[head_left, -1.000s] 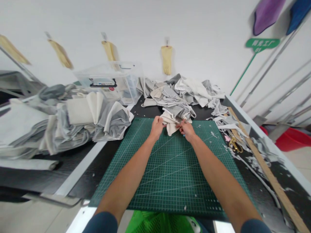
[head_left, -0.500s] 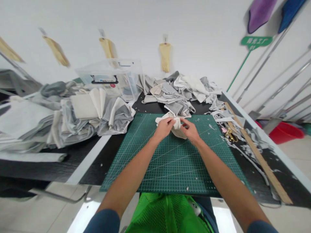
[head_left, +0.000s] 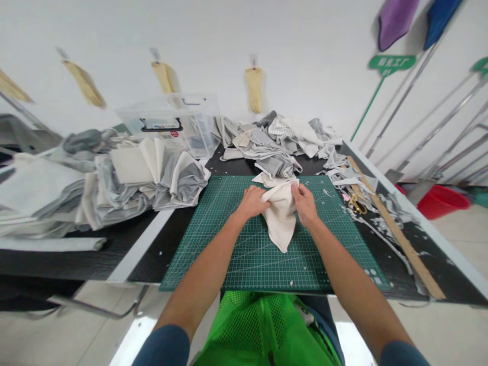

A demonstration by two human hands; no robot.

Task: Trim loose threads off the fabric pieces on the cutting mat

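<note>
A cream piece of cloth (head_left: 281, 211) is stretched between my two hands above the green cutting mat (head_left: 213, 229). My left hand (head_left: 252, 202) is closed on its left edge, and my right hand (head_left: 304, 201) pinches its upper right corner. The cloth's lower part hangs to a point over the mat. Just behind it, another cream piece of fabric (head_left: 266, 180) lies at the mat's far edge, against a pile of grey cloth pieces (head_left: 280, 165).
Stacks of grey and cream cloth (head_left: 129, 173) cover the left side, before a clear plastic box (head_left: 168, 119). To the right lie gold-handled scissors (head_left: 356, 205), a wooden ruler (head_left: 396, 231) and fabric scraps (head_left: 398, 216). A red bucket (head_left: 444, 202) stands beyond the table.
The cream cloth, bunched between my fingertips before, is now spread wider and hangs down towards me. My hands have moved slightly apart. The view has shifted a little.
</note>
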